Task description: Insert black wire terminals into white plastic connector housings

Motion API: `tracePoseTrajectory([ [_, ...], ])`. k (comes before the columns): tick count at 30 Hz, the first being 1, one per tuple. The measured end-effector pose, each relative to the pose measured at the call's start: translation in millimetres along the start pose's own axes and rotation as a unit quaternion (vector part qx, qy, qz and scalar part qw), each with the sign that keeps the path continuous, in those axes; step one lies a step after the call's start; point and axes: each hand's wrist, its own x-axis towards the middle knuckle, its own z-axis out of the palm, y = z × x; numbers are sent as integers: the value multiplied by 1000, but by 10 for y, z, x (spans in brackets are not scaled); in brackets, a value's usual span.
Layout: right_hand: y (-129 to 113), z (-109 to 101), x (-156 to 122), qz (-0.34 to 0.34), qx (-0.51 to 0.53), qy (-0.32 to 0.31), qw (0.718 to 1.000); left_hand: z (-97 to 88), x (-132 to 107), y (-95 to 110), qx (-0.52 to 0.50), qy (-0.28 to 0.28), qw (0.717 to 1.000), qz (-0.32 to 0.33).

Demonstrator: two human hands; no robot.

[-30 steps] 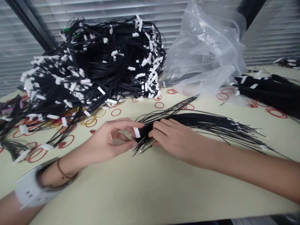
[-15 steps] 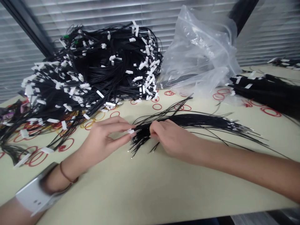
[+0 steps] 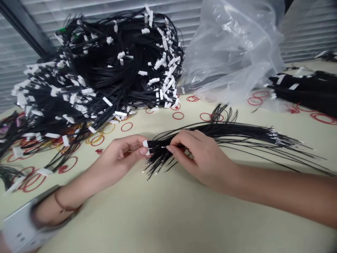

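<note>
My left hand (image 3: 123,154) pinches a small white connector (image 3: 146,147) between thumb and fingers, with black wires running from it to the right. Just beside it, my right hand (image 3: 196,154) is closed, thumb and forefinger pinching a thin black wire near its bright metal tip. Beneath both hands a bundle of loose black wires (image 3: 242,131) lies across the table, crimped metal ends showing on its left and right. The right hand covers the middle of the bundle.
A large heap of black cables with white connectors (image 3: 113,66) stands at the back left. Behind the bundle sits a clear plastic bag (image 3: 234,52). More black cables (image 3: 308,89) lie at the right. Red rubber bands (image 3: 126,127) are scattered on the pale table (image 3: 158,218).
The white connector has turned and shows more of its face in my left hand. My right hand has shifted, its fingertips now at a wire tip close to the connector. The camera view has moved slightly.
</note>
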Motion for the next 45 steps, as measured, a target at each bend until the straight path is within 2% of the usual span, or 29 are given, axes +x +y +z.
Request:
tracePoseTrajectory([
  [9, 18, 30, -16, -1, -48, -1, 999, 27, 4, 39, -20, -13, 1000, -13],
  [18, 29, 26, -12, -23, -41, -18, 999, 29, 9, 38, -14, -17, 1000, 12],
  [22, 36, 25, -9, -39, -6, -35, 999, 30, 26, 49, -2, -13, 1000, 14],
  [28, 31, 32, 2, -42, -2, -21, 999, 41, -9, 39, -1, -20, 1000, 8],
  [33, 20, 56, -11, -91, -48, -29, 994, 58, -66, 20, 52, -3, 998, 29],
  [37, -1, 22, -7, -64, -2, -3, 998, 80, -47, 50, 28, 8, 999, 33],
  [40, 3, -40, 10, -37, 19, 71, 997, 78, -14, 61, 8, 8, 1000, 21],
  [42, 19, -90, 25, -67, -6, 108, 992, 59, 8, 49, -3, 14, 1000, 15],
  [43, 29, -115, 34, -107, -19, 98, 989, 47, 20, 39, -11, 18, 1000, 11],
  [45, 50, -157, 54, -200, -30, -2, 979, 22, 41, 23, -27, 24, 999, 3],
])
